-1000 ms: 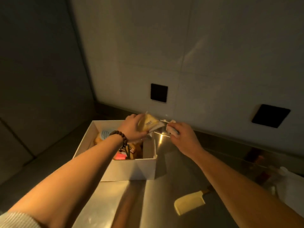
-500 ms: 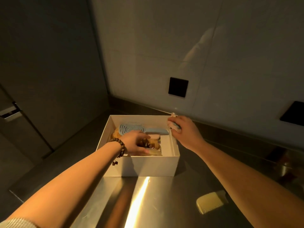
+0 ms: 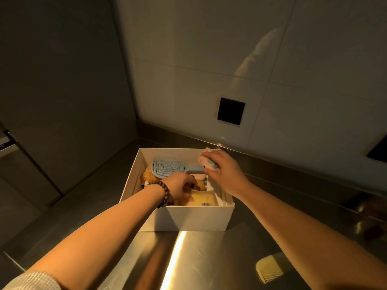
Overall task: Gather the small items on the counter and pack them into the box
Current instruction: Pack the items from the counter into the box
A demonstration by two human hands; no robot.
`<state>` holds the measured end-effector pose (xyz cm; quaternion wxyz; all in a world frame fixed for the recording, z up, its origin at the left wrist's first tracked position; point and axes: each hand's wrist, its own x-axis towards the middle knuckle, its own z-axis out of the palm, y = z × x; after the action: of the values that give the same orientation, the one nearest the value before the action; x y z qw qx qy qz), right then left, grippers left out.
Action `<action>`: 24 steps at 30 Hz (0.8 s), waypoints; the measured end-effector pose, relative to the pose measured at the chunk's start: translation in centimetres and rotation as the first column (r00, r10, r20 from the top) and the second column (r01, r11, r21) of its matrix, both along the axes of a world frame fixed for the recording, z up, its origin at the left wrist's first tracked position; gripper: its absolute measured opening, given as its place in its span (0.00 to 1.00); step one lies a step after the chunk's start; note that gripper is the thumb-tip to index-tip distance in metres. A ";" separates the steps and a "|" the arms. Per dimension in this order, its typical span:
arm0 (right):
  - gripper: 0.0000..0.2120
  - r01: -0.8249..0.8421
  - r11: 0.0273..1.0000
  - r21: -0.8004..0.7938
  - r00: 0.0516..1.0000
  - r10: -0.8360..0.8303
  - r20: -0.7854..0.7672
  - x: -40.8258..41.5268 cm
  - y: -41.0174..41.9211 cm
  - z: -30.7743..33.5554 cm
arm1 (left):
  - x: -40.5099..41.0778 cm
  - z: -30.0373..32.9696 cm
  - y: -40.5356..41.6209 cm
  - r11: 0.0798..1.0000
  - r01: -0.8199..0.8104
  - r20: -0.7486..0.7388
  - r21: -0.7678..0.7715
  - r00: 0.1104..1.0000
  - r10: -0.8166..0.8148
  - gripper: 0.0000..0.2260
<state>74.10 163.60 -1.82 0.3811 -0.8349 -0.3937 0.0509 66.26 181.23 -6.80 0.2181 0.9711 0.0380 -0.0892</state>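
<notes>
A white open box [image 3: 196,218] stands on the steel counter. Inside lie a light blue hairbrush [image 3: 167,168], an orange fuzzy item [image 3: 147,174] and a yellow packet [image 3: 204,199] with a barcode. My left hand [image 3: 180,188], with a bead bracelet on the wrist, reaches down into the box and its fingertips touch the yellow packet; I cannot make out a grip. My right hand [image 3: 222,168] hovers over the box's far right corner and grips a small white and pink item [image 3: 206,161]. A pale yellow comb [image 3: 270,271] lies on the counter at the lower right.
The steel counter [image 3: 188,258] runs to a tiled wall with a black socket plate [image 3: 231,111]. Dark cabinet fronts rise on the left. Dim objects sit at the far right by the wall.
My left hand carried the yellow packet from above the box down into its front right part. My right hand, with the small white item, moved over the box's corner. The view shifted left.
</notes>
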 end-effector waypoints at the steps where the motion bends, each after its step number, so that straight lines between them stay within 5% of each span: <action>1: 0.23 -0.010 1.000 -0.024 1.000 0.010 -0.010 -0.2 0.6 -0.4 | 0.0 0.2 0.2 0.999 -0.027 0.006 -0.026 1.000 0.028 0.26; 5: 0.21 0.002 0.977 -0.214 1.000 -0.001 0.004 -0.4 2.9 -2.4 | -1.0 0.7 1.5 0.997 -0.072 0.038 -0.019 0.997 0.073 0.35; 9: 0.27 0.012 0.873 -0.488 0.994 0.043 0.101 -0.3 3.8 -4.6 | -1.5 0.3 2.1 0.968 -0.057 0.108 0.244 0.994 0.032 0.44; 12: 0.33 0.012 0.761 -0.649 0.994 0.063 0.092 -0.5 4.0 -5.8 | -1.6 -0.6 2.6 0.932 -0.068 0.018 0.355 0.998 0.066 0.52; 18: 0.30 -0.076 0.679 -0.731 0.991 -0.029 -0.130 -0.5 4.7 -5.5 | -1.1 -1.6 2.5 0.885 -0.007 -0.096 0.466 0.994 0.058 0.57; 24: 0.28 -0.102 0.676 -0.730 0.990 -0.001 -0.139 -1.0 4.4 -4.4 | -1.0 -1.2 2.1 0.909 -0.052 -0.067 0.413 0.994 0.087 0.52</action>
<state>73.12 167.96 -6.26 0.0362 -0.9014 -0.3379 0.2684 65.30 183.37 -7.97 0.0104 0.9887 0.0994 -0.1119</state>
